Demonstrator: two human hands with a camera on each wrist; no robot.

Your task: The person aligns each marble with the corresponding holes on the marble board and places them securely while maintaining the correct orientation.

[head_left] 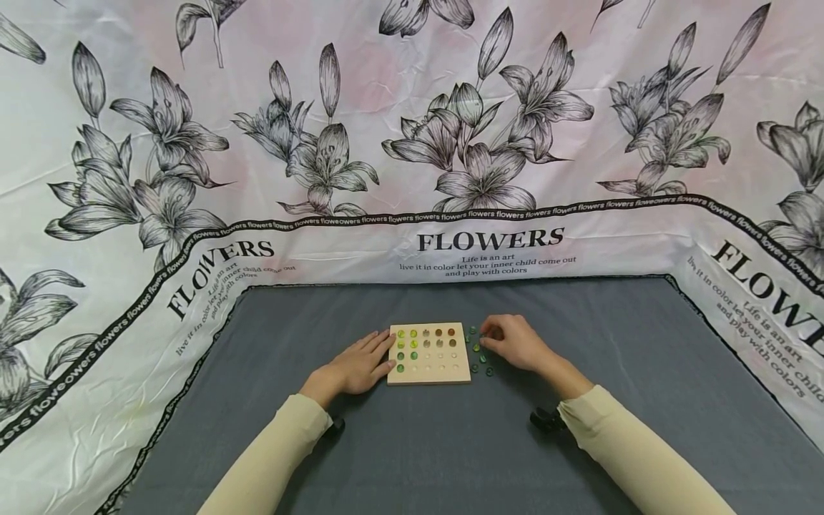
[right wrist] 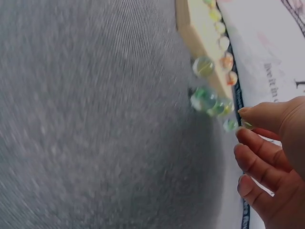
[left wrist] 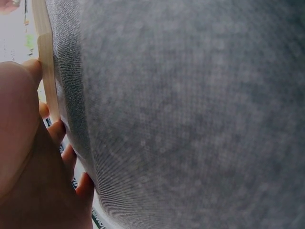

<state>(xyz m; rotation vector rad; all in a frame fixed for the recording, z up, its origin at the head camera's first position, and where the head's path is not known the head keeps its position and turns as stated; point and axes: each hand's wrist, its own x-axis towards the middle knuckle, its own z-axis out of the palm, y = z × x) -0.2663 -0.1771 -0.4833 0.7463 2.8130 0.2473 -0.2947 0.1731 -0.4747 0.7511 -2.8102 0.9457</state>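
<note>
A pale wooden board [head_left: 444,377] with rows of round hollows lies on the grey cloth. Yellow-green and green marbles [head_left: 414,344] fill hollows at its left; clear and orange-brown ones sit along the upper rows. My left hand [head_left: 360,366] rests at the board's left edge, fingers extended and thumb touching its side. Beyond the right edge lie several loose greenish marbles [head_left: 476,347]. Just right of them is my right hand [head_left: 520,345]. In the right wrist view, its thumb and forefinger pinch a small greenish marble [right wrist: 247,125], mostly hidden by the fingertips.
Grey cloth [head_left: 412,443] covers the table around the board. Behind it and at both sides rises a white floral sheet [head_left: 360,250] with a dark printed border. Dark wrist straps [head_left: 547,420] show under the sleeves.
</note>
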